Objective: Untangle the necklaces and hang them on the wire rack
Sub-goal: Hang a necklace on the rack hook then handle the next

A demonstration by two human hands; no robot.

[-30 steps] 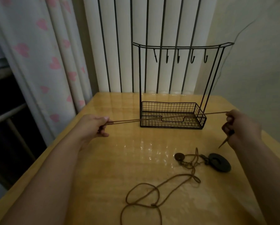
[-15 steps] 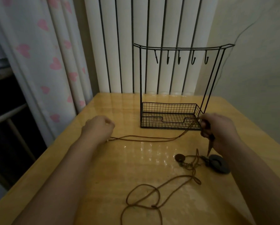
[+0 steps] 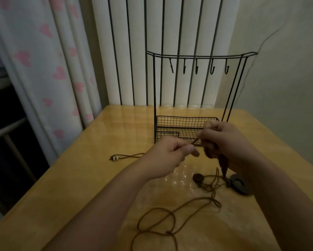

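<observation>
- Left hand [image 3: 172, 153]: raised in front of the body, fingers [image 3: 192, 151] curled, pinching a thin cord.
- Right hand [image 3: 224, 140]: just beside it, fingers curled around a cord.
- Both forearms extended forward, converging.

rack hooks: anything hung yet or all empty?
All empty. The five hooks under the wire rack top bar hang bare; both hands hold a cord low.

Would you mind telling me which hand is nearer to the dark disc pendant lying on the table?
Right. The right hand is directly above and behind the dark disc pendant, its forearm passing over it. The left hand is farther off to the left.
</observation>
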